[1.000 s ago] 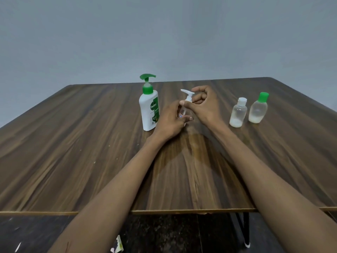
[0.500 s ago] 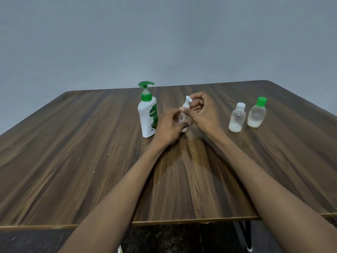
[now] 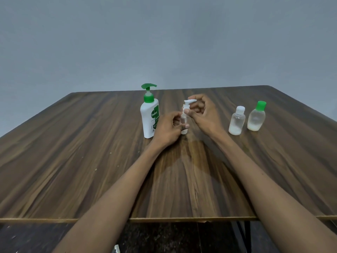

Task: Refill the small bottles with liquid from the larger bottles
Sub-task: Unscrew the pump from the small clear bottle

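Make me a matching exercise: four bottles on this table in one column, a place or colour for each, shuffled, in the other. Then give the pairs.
Things:
1. Dettol pump bottle
2. small clear pump bottle
3. white-capped small bottle
4. green-capped small bottle

Descriptions:
A. farthest right on the table
B. held in both hands
C. white body, green pump, farthest left
D. stands just left of the green-capped one

Pairs: 1-C, 2-B, 3-D, 4-A
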